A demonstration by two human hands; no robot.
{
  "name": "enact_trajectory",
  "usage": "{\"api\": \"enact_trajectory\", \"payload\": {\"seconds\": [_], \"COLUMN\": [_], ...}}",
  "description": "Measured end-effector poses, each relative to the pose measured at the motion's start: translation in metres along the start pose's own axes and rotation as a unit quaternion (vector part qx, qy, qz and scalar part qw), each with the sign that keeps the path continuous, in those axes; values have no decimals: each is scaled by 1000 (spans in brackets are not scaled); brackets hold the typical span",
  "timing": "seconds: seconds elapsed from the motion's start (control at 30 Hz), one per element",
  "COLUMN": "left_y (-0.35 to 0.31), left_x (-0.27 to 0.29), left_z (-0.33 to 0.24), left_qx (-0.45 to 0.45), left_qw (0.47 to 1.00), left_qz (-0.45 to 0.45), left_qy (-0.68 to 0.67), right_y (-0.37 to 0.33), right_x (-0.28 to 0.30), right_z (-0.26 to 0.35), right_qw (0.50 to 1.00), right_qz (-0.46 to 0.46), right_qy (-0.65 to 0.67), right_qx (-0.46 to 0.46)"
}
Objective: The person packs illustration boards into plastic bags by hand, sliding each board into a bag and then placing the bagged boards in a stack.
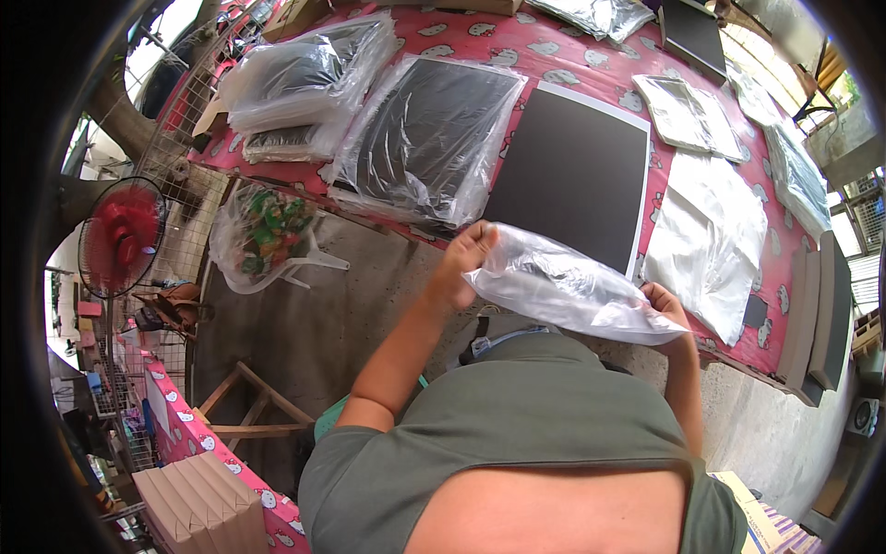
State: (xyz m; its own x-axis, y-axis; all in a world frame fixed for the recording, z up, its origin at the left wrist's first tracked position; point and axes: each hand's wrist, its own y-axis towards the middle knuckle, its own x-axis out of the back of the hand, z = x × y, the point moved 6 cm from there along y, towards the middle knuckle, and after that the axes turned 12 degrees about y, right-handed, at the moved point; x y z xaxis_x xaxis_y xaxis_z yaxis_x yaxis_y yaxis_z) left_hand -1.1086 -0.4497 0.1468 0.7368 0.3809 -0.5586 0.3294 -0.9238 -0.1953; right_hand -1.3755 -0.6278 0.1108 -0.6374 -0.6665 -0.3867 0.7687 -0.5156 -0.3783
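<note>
Between my two hands a clear plastic bag (563,282) is stretched sideways, just over the near edge of a black board. My left hand (469,258) pinches the bag's left corner, and my right hand (666,309) grips its right end. The black rectangular board (572,171) has white borders and lies flat on the pink table; the bag covers its near edge. To its left is a stack of black boards in clear plastic (429,134). On its right lies a pile of flat clear plastic bags (706,240).
More wrapped items (309,78) are piled on the pink patterned tablecloth (554,60) at the far left. Packs in plastic (688,115) lie at the right. A white chair (314,263) holds a bag of green and red things. A red fan (122,238) stands left.
</note>
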Motion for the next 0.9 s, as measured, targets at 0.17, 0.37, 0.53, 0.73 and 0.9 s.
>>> {"api": "enact_trajectory", "payload": {"seconds": [0.17,0.37,0.53,0.73,0.9], "left_y": [-18,-15,-25,-36,-34], "left_x": [20,35,67,57,-27], "left_z": [7,17,38,18,-106], "left_qx": [-233,-176,-138,-160,-204], "left_qw": [785,766,800,914,971], "left_qz": [-363,-424,-457,-282,-125], "left_qy": [444,450,362,243,18], "right_y": [-6,1,-4,-17,-34], "right_x": [-12,-17,-24,-34,-38], "right_z": [-6,-14,-17,3,134], "right_qw": [973,940,974,992,960], "right_qz": [-195,-216,-166,-105,-22], "right_qy": [-61,-205,-97,-2,15], "right_qx": [106,166,118,75,278]}}
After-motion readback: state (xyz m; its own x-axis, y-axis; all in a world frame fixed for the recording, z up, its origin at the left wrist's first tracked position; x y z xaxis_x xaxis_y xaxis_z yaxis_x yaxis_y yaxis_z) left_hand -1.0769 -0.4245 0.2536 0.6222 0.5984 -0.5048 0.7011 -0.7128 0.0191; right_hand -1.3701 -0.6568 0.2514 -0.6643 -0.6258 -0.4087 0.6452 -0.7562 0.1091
